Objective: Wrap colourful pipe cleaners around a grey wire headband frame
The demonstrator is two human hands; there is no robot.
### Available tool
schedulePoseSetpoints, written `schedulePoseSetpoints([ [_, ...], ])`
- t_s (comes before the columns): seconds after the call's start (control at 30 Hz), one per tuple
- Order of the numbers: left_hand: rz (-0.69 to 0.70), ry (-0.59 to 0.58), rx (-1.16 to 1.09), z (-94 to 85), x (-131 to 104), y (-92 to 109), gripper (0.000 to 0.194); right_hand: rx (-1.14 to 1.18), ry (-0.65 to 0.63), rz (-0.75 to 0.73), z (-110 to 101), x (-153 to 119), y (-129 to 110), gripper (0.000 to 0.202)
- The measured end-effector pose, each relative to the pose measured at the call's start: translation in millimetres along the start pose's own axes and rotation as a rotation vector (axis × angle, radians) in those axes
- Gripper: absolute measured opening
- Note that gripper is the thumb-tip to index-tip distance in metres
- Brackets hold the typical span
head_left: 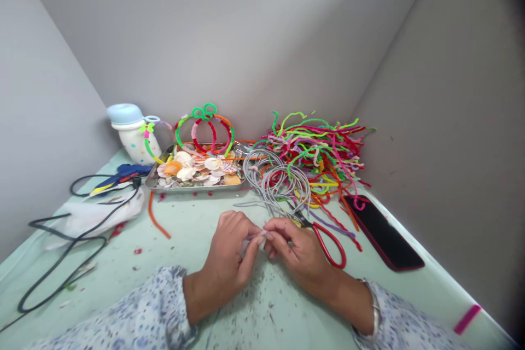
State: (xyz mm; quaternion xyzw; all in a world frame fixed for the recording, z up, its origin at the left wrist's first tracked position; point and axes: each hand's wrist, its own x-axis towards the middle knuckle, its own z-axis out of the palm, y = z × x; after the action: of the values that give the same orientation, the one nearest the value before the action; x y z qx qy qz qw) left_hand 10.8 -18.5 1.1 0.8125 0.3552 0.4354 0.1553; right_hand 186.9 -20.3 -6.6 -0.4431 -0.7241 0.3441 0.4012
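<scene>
My left hand [232,249] and my right hand [303,254] meet above the middle of the table, thumbs and forefingers pinched together. Between the fingertips shows a short bit of pale purple pipe cleaner [263,233]; the fingers hide most of it. Just beyond my right hand lie red-handled scissors or cutters [342,254], partly covered by that hand. A loose coil of grey wire [283,180] rests farther back. Behind it is a tangled heap of colourful pipe cleaners [315,145].
A metal tray [197,188] holds shells, with pipe-cleaner rings [233,134] standing over it. At left are a white bottle with a blue lid [137,142], a black cable [68,251] and a plastic bag [92,216]. A phone [388,235] lies right, near the wall.
</scene>
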Motion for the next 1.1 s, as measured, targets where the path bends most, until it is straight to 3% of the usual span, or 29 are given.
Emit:
schedulePoseSetpoints([
  [0.33, 0.039, -0.033, 0.07, -0.5, -1.8, -1.2, 0.011, -0.024, -0.07, 0.011, -3.5, 0.5, -2.9, 0.017],
  [0.73, 0.053, -0.021, 0.107, 0.3, -2.7, -0.6, 0.01, 0.137, -0.06, 0.037, -0.4, -3.9, 1.2, 0.013],
  [1.1, 0.104, -0.027, 0.135, 1.5, -4.6, -3.9, 0.013, 0.168, -0.199, 0.039, -4.2, -0.6, 4.7, 0.017],
])
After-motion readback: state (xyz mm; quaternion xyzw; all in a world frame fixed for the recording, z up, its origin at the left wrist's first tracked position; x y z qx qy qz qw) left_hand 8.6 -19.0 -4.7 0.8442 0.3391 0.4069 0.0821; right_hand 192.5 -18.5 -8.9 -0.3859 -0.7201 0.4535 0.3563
